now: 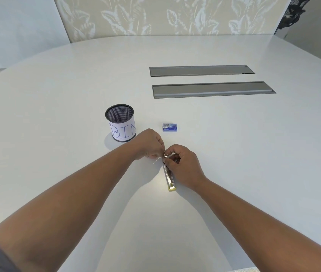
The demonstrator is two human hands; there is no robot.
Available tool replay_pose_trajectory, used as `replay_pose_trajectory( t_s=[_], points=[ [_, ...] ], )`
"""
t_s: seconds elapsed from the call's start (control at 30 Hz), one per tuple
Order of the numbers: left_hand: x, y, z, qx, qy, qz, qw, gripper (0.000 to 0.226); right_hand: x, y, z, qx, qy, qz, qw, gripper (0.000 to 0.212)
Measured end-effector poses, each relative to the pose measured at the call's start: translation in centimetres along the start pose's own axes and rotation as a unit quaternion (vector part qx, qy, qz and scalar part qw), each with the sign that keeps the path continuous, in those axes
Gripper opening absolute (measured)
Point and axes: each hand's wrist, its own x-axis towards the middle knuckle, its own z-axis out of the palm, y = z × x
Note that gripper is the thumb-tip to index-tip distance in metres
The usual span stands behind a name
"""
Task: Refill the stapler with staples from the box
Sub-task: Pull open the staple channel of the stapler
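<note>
Both hands meet over stapler (pixel 169 176) on white table (pixel 234 154): left hand (pixel 151 144) fingers pinched at its far tip, right hand (pixel 183 163) clamped on body. Staple box (pixel 170 127) lies just beyond, near mesh bin (pixel 120 122); leaf-pattern wall behind.

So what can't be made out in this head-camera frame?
- Far end of the silver, yellow-tipped stapler: covered by the right hand and left hand.
- Staples between the fingertips: too small to confirm.
- Small blue staple box: print too small; open or shut unclear.
- Black mesh cup labelled BIN: contents unclear.
</note>
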Motion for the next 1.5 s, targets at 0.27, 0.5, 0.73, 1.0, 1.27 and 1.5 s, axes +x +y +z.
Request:
replay_pose_trajectory(
  t_s=[0.27,0.5,0.73,1.0,1.27,1.5],
  points=[
    [-0.4,0.0,-0.2,0.003,-0.018,0.032,0.999,0.024,0.0,-0.1,-0.1,0.01,-0.006,0.009,1.0,0.013],
    [-0.5,-1.4,-0.4,-0.044,0.02,0.072,0.996,0.011,0.0,0.0,-0.1,0.015,-0.007,0.013,1.0,0.015],
    [0.1,-2.8,0.1,-0.25,0.052,0.021,0.967,0.019,0.1,-0.2,0.1,0.031,-0.01,0.021,0.999,0.006],
    [0.4,-3.5,0.8,-0.197,0.12,0.052,0.972,0.01,0.9,-0.2,1.0,-0.047,0.008,0.033,0.998,0.009],
    [0.7,-4.1,1.2,-0.135,0.131,0.088,0.978,0.009,1.6,-0.7,1.4,-0.153,0.013,-0.034,0.988,0.025],
    [0.9,-4.3,1.9,-0.128,0.184,0.084,0.971,0.009,2.3,-1.4,1.8,-0.277,0.001,-0.057,0.959,0.027]
  ],
)
